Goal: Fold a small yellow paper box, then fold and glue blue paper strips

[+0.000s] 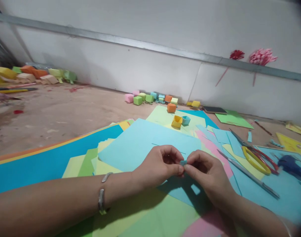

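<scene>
Many coloured paper sheets [140, 144] cover a wooden table [66, 112]. Yellow-handled scissors [254, 158] and a metal ruler [249, 176] lie just right of the hands, with a blue glue gun [292, 166] further right. Small paper cubes [150, 97] line the wall behind, and two open paper boxes, yellow [176, 121] and blue [186, 120], sit nearer; whether anything is inside cannot be told. Left hand [159, 166] and right hand [205, 174] meet, fingertips pinched closed on a tiny blue paper piece [183, 162] between them, above the sheets.

Scissors [258, 157], ruler [249, 175] crowd right; left open.
</scene>
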The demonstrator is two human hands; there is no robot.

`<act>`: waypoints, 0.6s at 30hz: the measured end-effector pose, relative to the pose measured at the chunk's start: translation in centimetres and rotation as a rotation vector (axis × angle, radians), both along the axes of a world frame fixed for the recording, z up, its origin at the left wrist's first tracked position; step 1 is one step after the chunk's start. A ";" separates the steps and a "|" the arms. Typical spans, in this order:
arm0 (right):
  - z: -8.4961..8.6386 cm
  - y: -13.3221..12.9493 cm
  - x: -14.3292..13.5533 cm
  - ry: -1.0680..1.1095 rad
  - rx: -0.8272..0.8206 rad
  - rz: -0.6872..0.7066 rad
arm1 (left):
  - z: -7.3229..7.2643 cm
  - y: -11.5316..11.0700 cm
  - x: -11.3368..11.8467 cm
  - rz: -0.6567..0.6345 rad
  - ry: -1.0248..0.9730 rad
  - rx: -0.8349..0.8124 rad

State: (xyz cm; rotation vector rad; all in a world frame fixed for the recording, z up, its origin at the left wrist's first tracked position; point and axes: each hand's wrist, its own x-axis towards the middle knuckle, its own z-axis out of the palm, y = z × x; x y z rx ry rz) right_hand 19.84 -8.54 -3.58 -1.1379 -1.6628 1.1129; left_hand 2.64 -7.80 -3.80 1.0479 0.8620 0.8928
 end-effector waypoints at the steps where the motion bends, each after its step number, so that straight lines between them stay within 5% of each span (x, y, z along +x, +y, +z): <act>1: 0.0 0.0 0.0 0.016 -0.005 -0.003 | 0.0 0.0 0.0 0.001 -0.022 -0.001; 14: -0.2 0.1 -0.3 0.091 0.041 0.034 | 0.3 -0.3 0.3 -0.054 -0.065 0.054; 18: -0.2 0.4 0.1 0.020 0.203 0.095 | 0.4 -0.1 0.1 -0.076 -0.076 0.033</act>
